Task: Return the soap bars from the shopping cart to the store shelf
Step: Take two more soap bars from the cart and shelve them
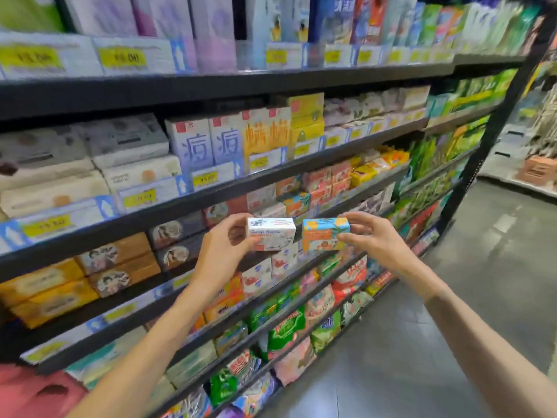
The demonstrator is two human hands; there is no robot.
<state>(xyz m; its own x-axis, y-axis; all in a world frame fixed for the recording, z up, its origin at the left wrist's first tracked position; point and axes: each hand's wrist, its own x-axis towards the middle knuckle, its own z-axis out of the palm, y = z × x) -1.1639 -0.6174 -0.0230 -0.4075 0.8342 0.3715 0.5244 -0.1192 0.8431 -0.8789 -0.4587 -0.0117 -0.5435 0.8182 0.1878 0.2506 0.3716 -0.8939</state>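
Holding two boxed soap bars side by side before the black store shelf [301,164]: left hand [223,251], fingers pinching the white soap box [270,233]; right hand [376,239], fingers pinching the blue-and-orange soap box [324,233]. The boxes sit just beside each other, possibly touching; blur prevents certainty. Stacked soap cartons [120,260] fill the tiers behind.

Large blue character 痘 read on two white boxes [205,143] | orange characters on neighbouring boxes [266,134] blurred | yellow price tags [205,178] illegible
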